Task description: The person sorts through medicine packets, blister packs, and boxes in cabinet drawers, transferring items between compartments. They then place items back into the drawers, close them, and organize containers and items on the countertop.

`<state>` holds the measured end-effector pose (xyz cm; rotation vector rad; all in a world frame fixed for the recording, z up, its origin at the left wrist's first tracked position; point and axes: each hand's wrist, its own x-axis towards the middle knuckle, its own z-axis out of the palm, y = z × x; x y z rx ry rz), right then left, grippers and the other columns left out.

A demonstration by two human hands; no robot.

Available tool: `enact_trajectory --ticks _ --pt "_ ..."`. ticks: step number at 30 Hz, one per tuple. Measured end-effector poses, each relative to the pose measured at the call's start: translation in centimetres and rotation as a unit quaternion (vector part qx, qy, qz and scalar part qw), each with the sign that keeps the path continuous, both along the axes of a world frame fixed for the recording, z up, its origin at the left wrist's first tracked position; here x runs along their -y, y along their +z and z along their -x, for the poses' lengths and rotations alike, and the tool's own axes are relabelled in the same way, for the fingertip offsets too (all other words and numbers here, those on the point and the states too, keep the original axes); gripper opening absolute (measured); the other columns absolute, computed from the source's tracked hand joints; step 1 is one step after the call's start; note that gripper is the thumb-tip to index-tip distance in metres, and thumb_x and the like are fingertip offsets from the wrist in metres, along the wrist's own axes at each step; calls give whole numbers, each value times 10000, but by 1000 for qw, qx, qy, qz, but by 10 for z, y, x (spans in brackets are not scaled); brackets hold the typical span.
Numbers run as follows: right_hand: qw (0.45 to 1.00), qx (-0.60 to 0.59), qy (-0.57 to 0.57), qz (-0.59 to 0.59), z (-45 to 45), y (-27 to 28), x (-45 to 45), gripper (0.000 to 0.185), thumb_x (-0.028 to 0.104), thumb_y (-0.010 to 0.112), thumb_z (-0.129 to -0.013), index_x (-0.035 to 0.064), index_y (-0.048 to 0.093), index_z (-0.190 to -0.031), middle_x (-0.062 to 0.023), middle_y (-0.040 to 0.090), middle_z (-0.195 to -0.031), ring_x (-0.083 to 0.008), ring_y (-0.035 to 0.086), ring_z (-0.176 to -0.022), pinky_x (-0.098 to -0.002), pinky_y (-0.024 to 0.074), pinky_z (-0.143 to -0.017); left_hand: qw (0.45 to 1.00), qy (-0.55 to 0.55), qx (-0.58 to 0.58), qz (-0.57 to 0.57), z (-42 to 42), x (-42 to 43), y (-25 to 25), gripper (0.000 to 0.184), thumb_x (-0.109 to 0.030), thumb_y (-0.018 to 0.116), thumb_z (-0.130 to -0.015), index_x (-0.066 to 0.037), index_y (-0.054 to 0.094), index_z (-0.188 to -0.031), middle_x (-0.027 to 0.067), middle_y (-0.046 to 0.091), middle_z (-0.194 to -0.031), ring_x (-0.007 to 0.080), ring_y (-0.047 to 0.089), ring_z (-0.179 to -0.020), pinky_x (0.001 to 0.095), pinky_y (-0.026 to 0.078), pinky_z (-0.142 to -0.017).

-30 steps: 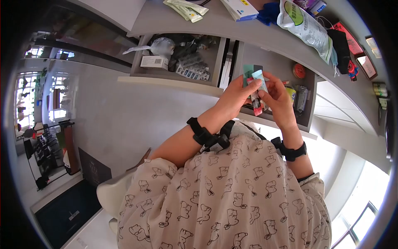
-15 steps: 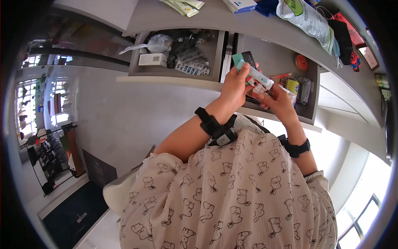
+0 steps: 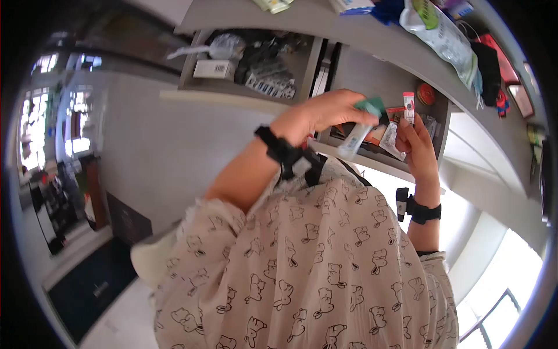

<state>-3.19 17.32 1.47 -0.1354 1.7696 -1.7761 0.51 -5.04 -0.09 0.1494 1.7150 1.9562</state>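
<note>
Left hand (image 3: 334, 110): fingers closed on a pale tube (image 3: 356, 138) and a green packet (image 3: 373, 105), both over the near part of the right drawer (image 3: 363, 67)
Right hand (image 3: 419, 145): thumb and fingers pinched shut on the lower end of a small red-and-white packet (image 3: 409, 106), held upright over the same drawer
Red-and-white packet: looks light, slim and fairly stiff; a gentle pinch near one end suits it
Pale tube: blurred, probably light, smooth and slightly squeezable; best gripped around the middle, without pressing hard
Green packet: looks thin and light; its flat faces suit a pinch, though its stiffness is hard to tell
Right drawer contents: a round red tin (image 3: 426, 93) and assorted packets
Left drawer (image 3: 301, 72): a white box (image 3: 212, 69) beside blister packs (image 3: 271, 87)
</note>
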Motion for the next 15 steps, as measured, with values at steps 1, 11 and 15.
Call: enact_trajectory --ticks 1,11,15 --pt "1000 4 22 -8 -2 4 4 191 236 491 -899 49 478 -936 52 341 -602 -44 270 -471 -206 217 -425 994 -103 27 -13 4 4 16 361 -322 658 -773 -7 585 -932 62 645 -784 117 595 -759 246 446 -687" --pt "995 20 89 52 -19 8 10 259 296 584 -852 68 464 -875 58 359 -588 -31 278 -463 -187 201 -424 971 -220 25 89 24 11 29 353 -322 715 -718 -13 618 -858 44 651 -719 112 583 -652 239 431 -627" --pt "996 25 72 40 -21 10 10 226 245 605 -841 66 469 -871 53 383 -611 -25 289 -464 -179 211 -421 967 -231 8 111 25 9 32 368 -344 717 -711 -20 623 -860 39 648 -709 119 579 -648 247 429 -611"
